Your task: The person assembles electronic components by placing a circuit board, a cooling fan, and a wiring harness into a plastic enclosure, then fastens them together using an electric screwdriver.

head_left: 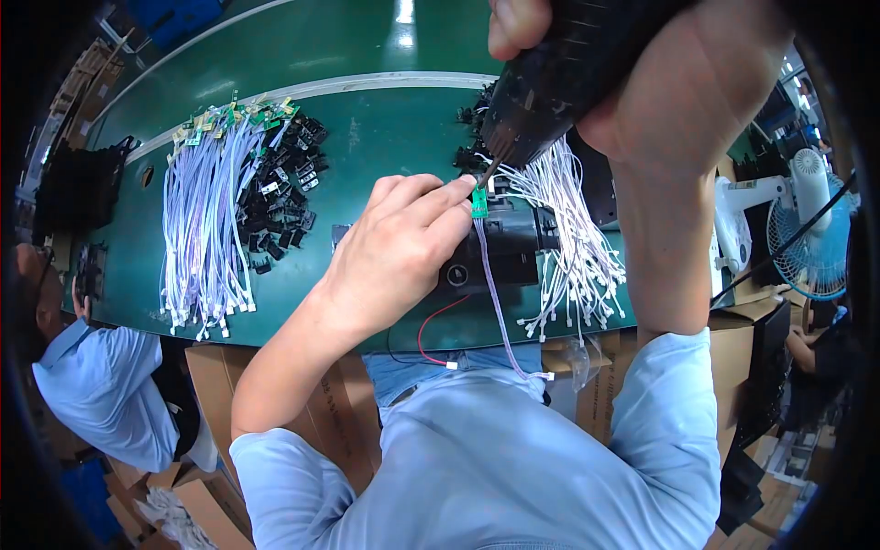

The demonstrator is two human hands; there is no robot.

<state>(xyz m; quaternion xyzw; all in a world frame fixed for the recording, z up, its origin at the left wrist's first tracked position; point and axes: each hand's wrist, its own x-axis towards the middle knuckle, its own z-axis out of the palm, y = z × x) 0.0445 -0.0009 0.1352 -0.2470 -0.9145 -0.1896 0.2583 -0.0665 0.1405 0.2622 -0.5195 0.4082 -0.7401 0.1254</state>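
My right hand (687, 92) is wrapped round a black electric screwdriver (536, 105), which slants down with its bit at a small green circuit board (479, 205). My left hand (394, 247) comes in from the left, its fingers closed and their tips pressed at the board's upper end. A pale purple-white cable (495, 298) runs from the board over the table edge to a white plug (548, 376). Beneath the board is a black housing (513, 234), partly hidden by my left hand. The exact contact of the bit is too small to tell.
Left on the green table (385, 128) lie bundled cables (206, 220) with boards, beside a pile of small black parts (289, 183). More white cables (577, 238) lie right. A red wire (422, 339) hangs at the front. A fan (807, 225) stands right; a person (110, 385) sits left.
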